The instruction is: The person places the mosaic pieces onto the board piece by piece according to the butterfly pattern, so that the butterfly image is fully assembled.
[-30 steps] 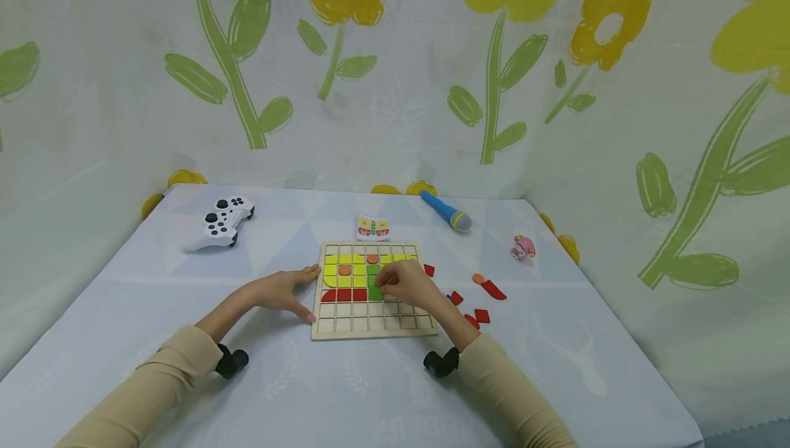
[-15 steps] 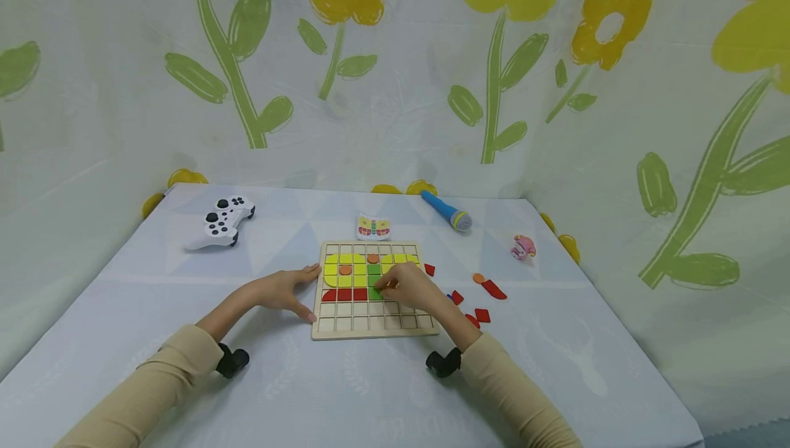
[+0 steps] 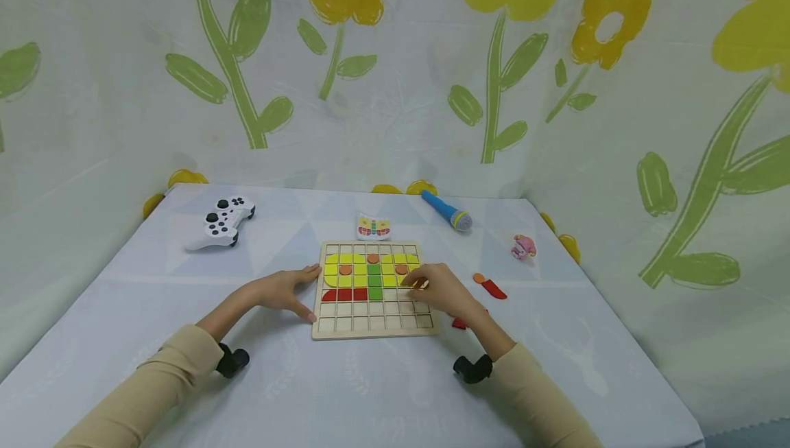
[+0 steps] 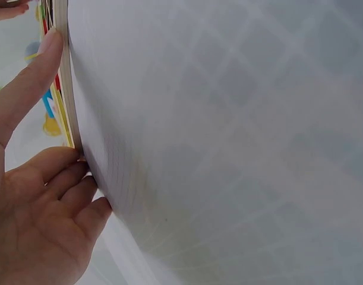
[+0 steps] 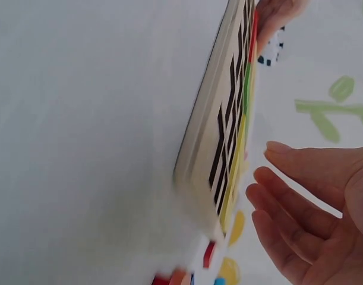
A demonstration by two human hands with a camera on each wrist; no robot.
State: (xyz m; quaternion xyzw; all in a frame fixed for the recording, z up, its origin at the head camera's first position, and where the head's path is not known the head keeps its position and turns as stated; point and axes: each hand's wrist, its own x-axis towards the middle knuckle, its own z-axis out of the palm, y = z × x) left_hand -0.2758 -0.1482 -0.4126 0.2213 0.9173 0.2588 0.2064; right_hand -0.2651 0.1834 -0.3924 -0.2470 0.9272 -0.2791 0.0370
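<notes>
A wooden grid board lies mid-table. Yellow tiles form two wing-like blocks in it, with a green tile column between them and a red tile row at lower left. Orange discs sit among the yellow and above the green. My left hand rests along the board's left edge, thumb and fingertips spread against its side. Over the board's right part hovers my right hand, fingers loosely bent; the right wrist view shows nothing between thumb and fingers.
Behind the board is a butterfly picture card. A white game controller lies at back left, a blue microphone at back right. Further right are a pink toy figure, a loose orange disc and a curved red piece.
My right hand has moved right from the green column, uncovering the column and the right yellow block with its orange disc. My left hand stays at the board's edge.
</notes>
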